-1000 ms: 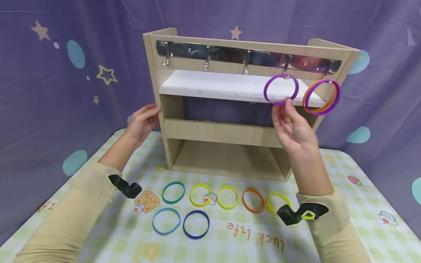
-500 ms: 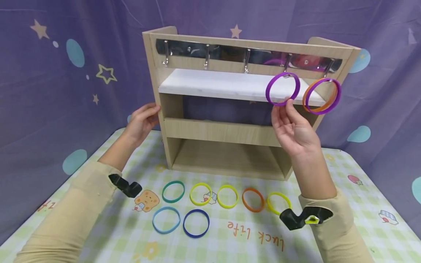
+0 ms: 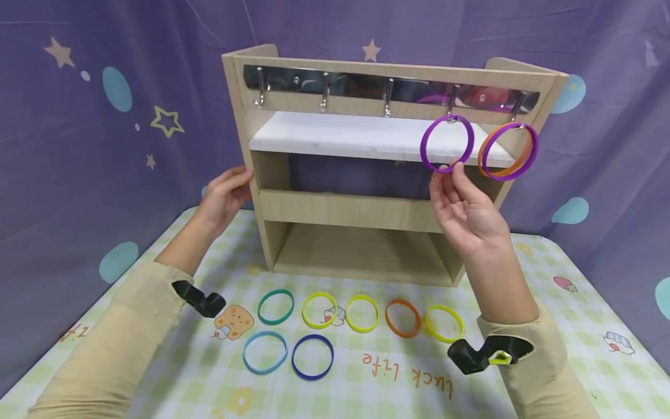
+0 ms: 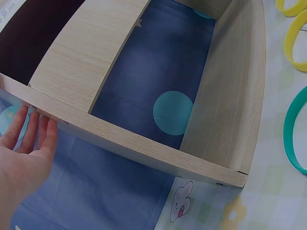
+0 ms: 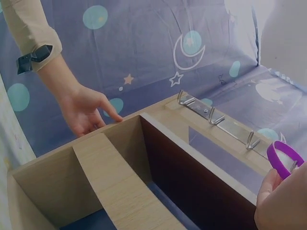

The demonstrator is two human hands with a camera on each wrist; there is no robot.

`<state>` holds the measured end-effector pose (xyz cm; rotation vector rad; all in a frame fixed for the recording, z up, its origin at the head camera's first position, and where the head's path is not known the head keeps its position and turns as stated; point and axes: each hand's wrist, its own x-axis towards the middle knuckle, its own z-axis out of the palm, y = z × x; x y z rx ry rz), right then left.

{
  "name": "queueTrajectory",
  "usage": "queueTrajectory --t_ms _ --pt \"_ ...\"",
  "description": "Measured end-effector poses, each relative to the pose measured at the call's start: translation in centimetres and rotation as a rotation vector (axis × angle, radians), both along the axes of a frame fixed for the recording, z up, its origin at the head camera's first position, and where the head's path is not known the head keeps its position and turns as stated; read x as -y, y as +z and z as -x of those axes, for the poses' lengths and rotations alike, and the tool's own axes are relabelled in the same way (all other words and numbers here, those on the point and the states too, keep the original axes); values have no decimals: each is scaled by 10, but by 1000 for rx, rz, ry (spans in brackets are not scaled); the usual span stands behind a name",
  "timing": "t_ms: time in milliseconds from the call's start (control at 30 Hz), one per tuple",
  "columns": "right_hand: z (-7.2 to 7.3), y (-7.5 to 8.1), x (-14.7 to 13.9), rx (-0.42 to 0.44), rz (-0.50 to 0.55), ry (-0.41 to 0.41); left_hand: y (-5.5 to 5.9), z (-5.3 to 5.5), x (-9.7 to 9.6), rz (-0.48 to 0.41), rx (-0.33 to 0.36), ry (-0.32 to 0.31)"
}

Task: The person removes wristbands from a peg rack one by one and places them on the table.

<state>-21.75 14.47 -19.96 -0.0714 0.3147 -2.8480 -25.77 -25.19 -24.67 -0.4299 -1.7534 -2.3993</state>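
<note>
My right hand (image 3: 468,212) pinches the lower edge of a purple silicone wristband (image 3: 424,145) between thumb and fingers. The band's top sits at the tip of the fourth metal hook (image 3: 453,100) from the left. In the right wrist view the purple wristband (image 5: 274,155) shows around that hook's end. A second purple wristband (image 3: 533,156) and an orange wristband (image 3: 482,152) hang together on the rightmost hook. My left hand (image 3: 222,198) rests its extended fingers against the left side panel of the small wooden shelf (image 3: 350,209), also seen in the left wrist view.
Three hooks left of the purple wristband carry nothing. On the checkered tablecloth before the shelf lie several wristbands: green (image 3: 260,308), yellow (image 3: 305,317), orange (image 3: 388,317), light blue (image 3: 245,358) and dark blue (image 3: 294,361). A purple curtain (image 3: 131,174) stands behind.
The purple wristband has its lower edge drawn slightly downward by the right hand, its top staying at the fourth hook. The left hand keeps its place on the side panel.
</note>
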Motion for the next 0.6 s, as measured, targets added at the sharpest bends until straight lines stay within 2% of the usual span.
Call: queueTrajectory --t_ms 267,400,500,600 --pt "-5 7 -2 -35 -4 -28 1 0 0 -11 -4 -2" --pt "-6 8 -3 -37 -35 16 0 0 0 -23 -11 -10" --pt "-6 7 -3 -53 -116 61 0 0 0 -30 -12 -16" --pt "-7 4 -4 -90 -227 70 -1 1 0 -28 -10 -19"
